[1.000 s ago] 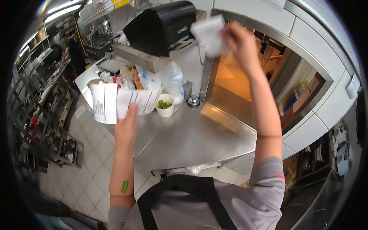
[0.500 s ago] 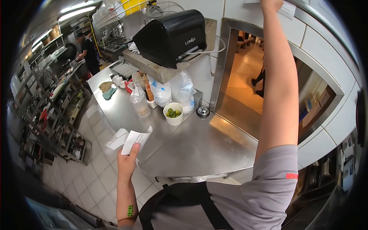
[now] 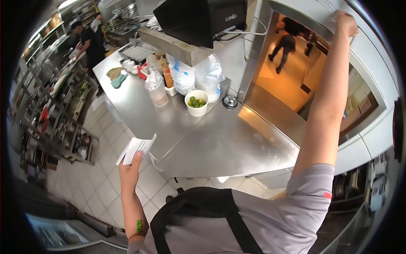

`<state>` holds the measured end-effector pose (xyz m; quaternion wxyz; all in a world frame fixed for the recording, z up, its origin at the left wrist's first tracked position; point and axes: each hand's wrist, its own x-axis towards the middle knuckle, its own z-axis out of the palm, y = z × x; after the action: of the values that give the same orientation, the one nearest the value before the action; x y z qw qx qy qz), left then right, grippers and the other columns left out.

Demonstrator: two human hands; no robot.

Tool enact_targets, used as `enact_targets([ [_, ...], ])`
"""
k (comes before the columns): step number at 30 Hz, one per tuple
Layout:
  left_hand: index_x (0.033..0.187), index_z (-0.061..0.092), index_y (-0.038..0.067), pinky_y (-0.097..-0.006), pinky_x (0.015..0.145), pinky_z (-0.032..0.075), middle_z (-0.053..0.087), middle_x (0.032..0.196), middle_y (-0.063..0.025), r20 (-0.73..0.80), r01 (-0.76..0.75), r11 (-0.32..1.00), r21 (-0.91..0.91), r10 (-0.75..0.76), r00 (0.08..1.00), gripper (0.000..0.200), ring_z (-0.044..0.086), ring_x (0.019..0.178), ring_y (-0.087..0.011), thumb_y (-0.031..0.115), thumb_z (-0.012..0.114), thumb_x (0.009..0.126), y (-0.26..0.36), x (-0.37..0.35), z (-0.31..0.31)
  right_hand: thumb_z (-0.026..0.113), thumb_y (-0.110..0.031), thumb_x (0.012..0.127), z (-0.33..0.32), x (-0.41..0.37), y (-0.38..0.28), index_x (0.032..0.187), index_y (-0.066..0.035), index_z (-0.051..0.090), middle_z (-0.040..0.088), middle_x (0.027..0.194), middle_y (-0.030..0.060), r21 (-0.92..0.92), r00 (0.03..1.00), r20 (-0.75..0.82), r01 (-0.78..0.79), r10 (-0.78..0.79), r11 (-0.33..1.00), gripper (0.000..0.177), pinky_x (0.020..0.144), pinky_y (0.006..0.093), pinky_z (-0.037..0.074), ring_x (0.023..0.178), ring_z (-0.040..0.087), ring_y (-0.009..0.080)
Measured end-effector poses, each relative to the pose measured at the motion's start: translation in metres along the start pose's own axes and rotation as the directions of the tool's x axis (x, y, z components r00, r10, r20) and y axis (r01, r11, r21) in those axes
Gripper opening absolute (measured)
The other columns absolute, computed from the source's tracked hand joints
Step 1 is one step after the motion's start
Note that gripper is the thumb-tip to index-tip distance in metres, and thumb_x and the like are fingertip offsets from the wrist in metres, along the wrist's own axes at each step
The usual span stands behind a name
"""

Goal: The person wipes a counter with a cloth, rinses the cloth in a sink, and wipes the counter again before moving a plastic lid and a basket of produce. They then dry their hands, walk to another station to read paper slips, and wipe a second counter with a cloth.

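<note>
My left hand [image 3: 129, 171] pinches printed paper slips [image 3: 139, 149] between thumb and fingers, off the left edge of the steel counter [image 3: 220, 148]. My right hand [image 3: 347, 25] is raised at the top right, by the metal frame above the serving window. Its fingers are curled closed, and I cannot make out what is in them. On the counter stand a white tub of small green citrus fruits [image 3: 197, 103] and a silver call bell [image 3: 229, 101].
A black printer [image 3: 201, 21] sits on a steel shelf [image 3: 186, 46] above the counter. Bagged containers [image 3: 182, 76] and sauce bottles [image 3: 167, 76] stand below it. A co-worker [image 3: 89, 44] is at the far left. Another person [image 3: 285, 46] shows through the window. Racks [image 3: 55, 131] line the left side.
My right hand has moved right and slightly down along the frame. My left hand has shifted slightly left, its slips now closer together. The view has tilted and turned a little.
</note>
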<state>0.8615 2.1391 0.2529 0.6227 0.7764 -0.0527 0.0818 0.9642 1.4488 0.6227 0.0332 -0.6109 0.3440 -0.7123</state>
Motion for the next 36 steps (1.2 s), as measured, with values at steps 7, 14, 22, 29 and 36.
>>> enact_targets([
  [7,0.106,0.057,-0.004,-0.027,0.081,0.042,0.061,0.1,-0.0079,0.012,-0.059,0.993,-0.105,0.061,0.998,0.033,0.054,0.093,-0.015,0.022,0.059,0.085,-0.031,0.018,-0.055,0.065,0.014,0.063,-0.127,-0.052,-0.042,0.117,0.012,0.026,0.057,0.082,0.0282,0.834,0.997,0.078,-0.074,0.016,0.547,0.066,0.057,0.0357,0.058,0.065,0.063,0.03],
  [14,0.104,0.058,-0.004,-0.0245,0.077,0.042,0.061,0.094,-0.0053,0.098,-0.098,0.994,-0.044,0.102,0.99,0.031,0.054,0.087,-0.0119,0.021,0.06,0.085,-0.05,0.043,-0.167,0.062,-0.006,0.076,-0.178,-0.194,-0.276,0.095,0.004,0.058,0.059,0.084,0.0129,0.957,0.882,0.278,-0.218,-0.382,0.193,0.022,0.064,0.0305,0.052,0.07,0.059,0.0224],
  [22,0.103,0.058,-0.004,-0.026,0.078,0.042,0.061,0.095,-0.006,-0.016,0.002,0.998,0.067,-0.001,1.0,0.029,0.054,0.088,-0.0135,0.019,0.059,0.085,-0.085,0.053,-0.3,0.066,-0.01,0.073,-0.039,-0.298,-0.394,0.088,0.006,0.062,0.061,0.079,0.0124,0.673,0.762,0.64,-0.497,-0.095,0.548,0.022,0.047,0.0326,0.049,0.068,0.059,0.0226],
  [29,0.103,0.058,-0.004,-0.0255,0.08,0.041,0.061,0.095,-0.0058,-0.092,0.042,0.999,0.022,-0.04,0.995,0.029,0.053,0.089,-0.0129,0.018,0.059,0.084,-0.115,0.097,-0.359,0.063,-0.02,0.077,0.086,-0.302,-0.367,0.073,0.002,0.06,0.06,0.063,0.0079,0.13,0.621,0.765,0.106,-0.168,0.986,0.023,0.043,0.0285,0.048,0.048,0.06,0.0188],
  [36,0.101,0.058,-0.004,-0.0241,0.076,0.041,0.06,0.093,-0.0043,-0.045,-0.046,0.993,-0.105,0.042,0.998,0.026,0.052,0.087,-0.0102,0.016,0.059,0.084,-0.14,0.216,-0.389,0.057,-0.005,0.057,0.132,-0.315,-0.355,0.048,-0.005,0.056,0.056,0.053,0.0137,-0.212,0.433,0.885,0.704,-0.172,0.678,0.009,0.045,0.0358,0.045,0.046,0.058,0.0222],
])
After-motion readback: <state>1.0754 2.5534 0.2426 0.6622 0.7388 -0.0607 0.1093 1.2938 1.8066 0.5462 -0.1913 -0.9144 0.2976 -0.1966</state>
